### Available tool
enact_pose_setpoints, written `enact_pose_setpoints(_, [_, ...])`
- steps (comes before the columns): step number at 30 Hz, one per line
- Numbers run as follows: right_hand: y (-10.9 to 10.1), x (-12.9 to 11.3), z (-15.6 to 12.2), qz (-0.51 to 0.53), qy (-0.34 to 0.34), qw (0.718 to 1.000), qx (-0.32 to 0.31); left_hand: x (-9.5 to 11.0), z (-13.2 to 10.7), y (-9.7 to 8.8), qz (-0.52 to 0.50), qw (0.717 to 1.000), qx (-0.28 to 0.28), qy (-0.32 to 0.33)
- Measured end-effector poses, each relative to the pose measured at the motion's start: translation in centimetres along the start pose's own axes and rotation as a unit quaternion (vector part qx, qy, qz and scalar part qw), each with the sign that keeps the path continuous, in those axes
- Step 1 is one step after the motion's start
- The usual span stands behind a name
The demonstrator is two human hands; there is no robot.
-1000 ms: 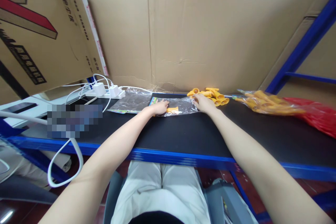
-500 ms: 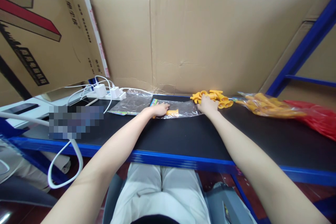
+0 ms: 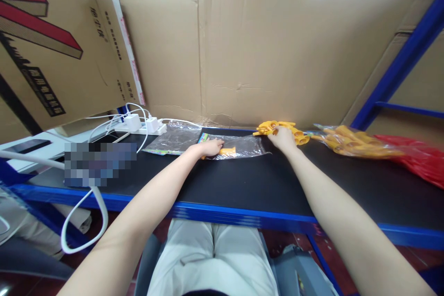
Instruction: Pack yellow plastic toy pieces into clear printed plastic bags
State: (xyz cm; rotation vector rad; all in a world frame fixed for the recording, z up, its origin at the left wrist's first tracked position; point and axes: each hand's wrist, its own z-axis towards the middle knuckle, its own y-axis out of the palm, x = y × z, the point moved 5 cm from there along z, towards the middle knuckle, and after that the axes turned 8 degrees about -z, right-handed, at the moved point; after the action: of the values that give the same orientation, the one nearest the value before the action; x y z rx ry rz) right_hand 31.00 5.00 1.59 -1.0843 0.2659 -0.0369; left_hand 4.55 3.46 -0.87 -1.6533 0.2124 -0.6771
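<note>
My left hand (image 3: pixel 211 147) rests over a clear plastic bag (image 3: pixel 248 144) that lies flat on the black shelf top. Its fingers are closed around a yellow-orange plastic piece (image 3: pixel 228 151), which shows on both sides of the hand. Whether the piece is inside the bag or on top of it, I cannot tell. My right hand (image 3: pixel 282 138) is at a pile of similar yellow plastic pieces (image 3: pixel 301 137), several of them hollow with round openings. Its fingertips are hidden among the pieces. A second clear bag (image 3: pixel 175 137) lies just left of the first.
Farther right are a clear bag of yellow pieces (image 3: pixel 350 141) and a red plastic bag (image 3: pixel 419 155). White chargers (image 3: pixel 132 122) and cables sit on a power strip at left. A cardboard panel (image 3: pixel 270 55) stands behind; a blue rail (image 3: pixel 243 215) edges the front.
My right hand has shifted slightly right, off the bag's right end and farther into the pile, where pieces have moved. My left hand has stayed in place.
</note>
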Motion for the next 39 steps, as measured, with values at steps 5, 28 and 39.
enact_pose_setpoints(5, [-1.3, 0.3, 0.2, 0.021, 0.026, 0.999, 0.022, 0.2, -0.1, 0.0, -0.005, 1.0, -0.013, -0.016])
enact_pose_setpoints(28, [-5.6, -0.1, 0.3, 0.349, -0.006, 0.926, 0.143, 0.1, -0.3, -0.1, -0.025, 0.999, -0.014, -0.018])
enact_pose_setpoints(39, [-3.7, -1.1, -0.6, 0.28, 0.009, 0.959, -0.039, -0.8, 0.2, 0.0, -0.157, 0.986, 0.043, -0.028])
